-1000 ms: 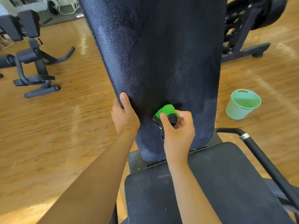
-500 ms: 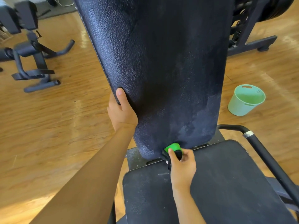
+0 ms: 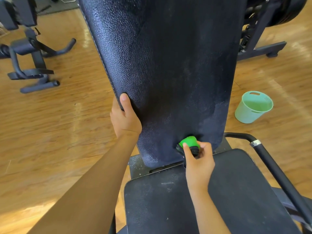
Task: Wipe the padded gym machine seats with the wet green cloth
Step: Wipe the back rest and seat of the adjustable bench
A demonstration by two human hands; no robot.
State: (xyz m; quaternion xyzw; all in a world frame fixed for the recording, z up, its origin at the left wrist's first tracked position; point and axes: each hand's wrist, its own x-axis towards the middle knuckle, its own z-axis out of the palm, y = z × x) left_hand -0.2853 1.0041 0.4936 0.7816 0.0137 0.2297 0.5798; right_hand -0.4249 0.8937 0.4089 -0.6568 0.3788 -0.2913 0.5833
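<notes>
Looking down over a bench-type gym machine here. The tall black back pad (image 3: 168, 73) fills the middle and runs off the top of the shot, with a pebbly texture and white stitching down its left edge. The left hand (image 3: 125, 119) grips that left edge low down, thumb flat on the front face. The other fingers wrap round behind, where I can't see them.

The right hand (image 3: 199, 164) is curled tight round the green cloth (image 3: 189, 141), which is scrunched into a small wad. The thumb is on its left side and the fingers are closed over the right. There's something black bunched in with the green, can't tell what. The wad is pressed against the back pad close to its bottom edge, a bit right of centre. Up and to the right of it, the pad has a paler, duller patch along its right side.

Nearest the camera is the flat black seat pad (image 3: 236, 191), with a few light specks and scuffs on it. The right forearm passes over it. A speckled metal plate (image 3: 137, 168) shows in the gap between the two pads. A black handle bar (image 3: 271, 168) with a silver band runs along the seat's right side.

On the wooden floor (image 3: 59, 124), a pale green bucket (image 3: 253, 107) stands to the right, apart from the machine. Another black machine (image 3: 32, 53) sits far left, and there's a black frame (image 3: 261, 50) far right.
</notes>
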